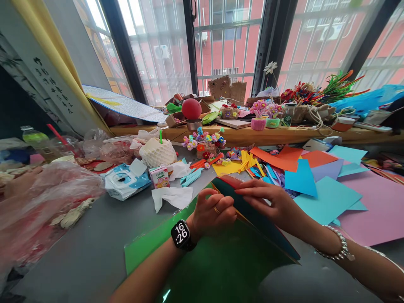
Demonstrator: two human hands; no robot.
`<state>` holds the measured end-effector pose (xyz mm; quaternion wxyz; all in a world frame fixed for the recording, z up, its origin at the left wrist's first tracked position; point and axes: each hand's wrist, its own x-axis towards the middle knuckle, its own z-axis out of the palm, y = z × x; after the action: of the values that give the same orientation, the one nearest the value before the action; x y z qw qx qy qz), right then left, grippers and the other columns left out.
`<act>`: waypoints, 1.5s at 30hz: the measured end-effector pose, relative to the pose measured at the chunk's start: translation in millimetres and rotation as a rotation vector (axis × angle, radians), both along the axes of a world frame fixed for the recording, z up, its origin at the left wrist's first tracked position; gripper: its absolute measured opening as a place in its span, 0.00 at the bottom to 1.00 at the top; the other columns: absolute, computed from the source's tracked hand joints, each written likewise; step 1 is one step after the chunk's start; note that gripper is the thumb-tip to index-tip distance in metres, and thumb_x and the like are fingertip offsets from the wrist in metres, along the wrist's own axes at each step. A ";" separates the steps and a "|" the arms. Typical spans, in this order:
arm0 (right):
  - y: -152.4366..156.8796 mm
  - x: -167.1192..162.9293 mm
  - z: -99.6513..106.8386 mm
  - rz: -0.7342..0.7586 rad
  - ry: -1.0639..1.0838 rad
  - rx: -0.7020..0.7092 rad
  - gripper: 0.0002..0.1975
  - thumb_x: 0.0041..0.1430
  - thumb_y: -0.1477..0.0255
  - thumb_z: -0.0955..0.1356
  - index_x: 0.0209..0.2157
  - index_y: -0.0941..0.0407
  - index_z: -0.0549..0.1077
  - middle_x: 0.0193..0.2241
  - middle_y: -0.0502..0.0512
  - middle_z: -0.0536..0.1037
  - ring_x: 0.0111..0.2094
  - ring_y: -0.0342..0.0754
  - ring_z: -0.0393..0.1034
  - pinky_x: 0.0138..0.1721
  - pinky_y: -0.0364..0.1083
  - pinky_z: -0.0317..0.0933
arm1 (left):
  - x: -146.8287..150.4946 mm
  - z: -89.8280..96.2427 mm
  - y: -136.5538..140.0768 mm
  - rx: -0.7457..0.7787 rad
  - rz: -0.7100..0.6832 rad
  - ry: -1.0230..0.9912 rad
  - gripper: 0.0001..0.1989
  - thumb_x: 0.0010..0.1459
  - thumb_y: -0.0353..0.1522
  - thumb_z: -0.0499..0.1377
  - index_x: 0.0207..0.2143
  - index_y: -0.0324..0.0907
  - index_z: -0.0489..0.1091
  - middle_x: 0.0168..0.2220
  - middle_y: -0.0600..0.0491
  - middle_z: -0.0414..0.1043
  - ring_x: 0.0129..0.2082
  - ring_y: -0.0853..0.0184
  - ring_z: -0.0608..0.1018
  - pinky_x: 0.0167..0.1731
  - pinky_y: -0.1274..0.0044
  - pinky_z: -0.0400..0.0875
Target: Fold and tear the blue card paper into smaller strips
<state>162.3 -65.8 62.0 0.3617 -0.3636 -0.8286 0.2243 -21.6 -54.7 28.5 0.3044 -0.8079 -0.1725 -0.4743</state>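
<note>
A large green sheet (151,248) with a glossy, plastic-like surface lies in front of me on the grey table. Standing up at a slant from it is a stack of coloured paper (268,225), dark teal on its near face with orange and red edges. My right hand (267,200) grips the stack's upper edge, fingers stretched along it and the thumb hidden behind. Beside it, my left hand (214,208) is closed at the stack's opened edge, fingers curled in. What those fingers hold is hidden. The left wrist wears a watch (181,234).
Loose coloured sheets (328,198) spread at the right. Left of the hands are a wet-wipes pack (126,180), a small carton (160,176), a white tissue (173,198) and plastic bags (63,193). Pipe-cleaner flowers (205,143) stand before the crowded windowsill (236,134).
</note>
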 end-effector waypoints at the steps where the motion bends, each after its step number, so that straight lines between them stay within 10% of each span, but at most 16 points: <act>1: -0.6 0.3 -0.1 0.003 0.002 -0.002 0.12 0.54 0.74 0.61 0.40 0.52 0.72 0.41 0.53 0.72 0.43 0.45 0.66 0.44 0.44 0.62 | 0.0 -0.2 0.2 0.000 0.001 -0.002 0.06 0.51 0.27 0.49 0.21 0.41 0.59 0.24 0.58 0.70 0.26 0.73 0.64 0.33 0.74 0.58; 45: 1.5 -2.5 -17.4 -0.076 -0.172 0.110 0.07 0.49 0.70 0.66 0.33 0.54 0.71 0.37 0.54 0.72 0.38 0.47 0.67 0.38 0.47 0.63 | 4.6 -5.0 -0.8 0.018 0.053 0.033 0.08 0.52 0.28 0.49 0.21 0.41 0.59 0.23 0.59 0.70 0.20 0.73 0.65 0.26 0.73 0.51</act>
<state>159.8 -64.3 44.6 0.3170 -0.3921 -0.8533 0.1326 -17.0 -55.6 23.5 0.3271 -0.8079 -0.1844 -0.4543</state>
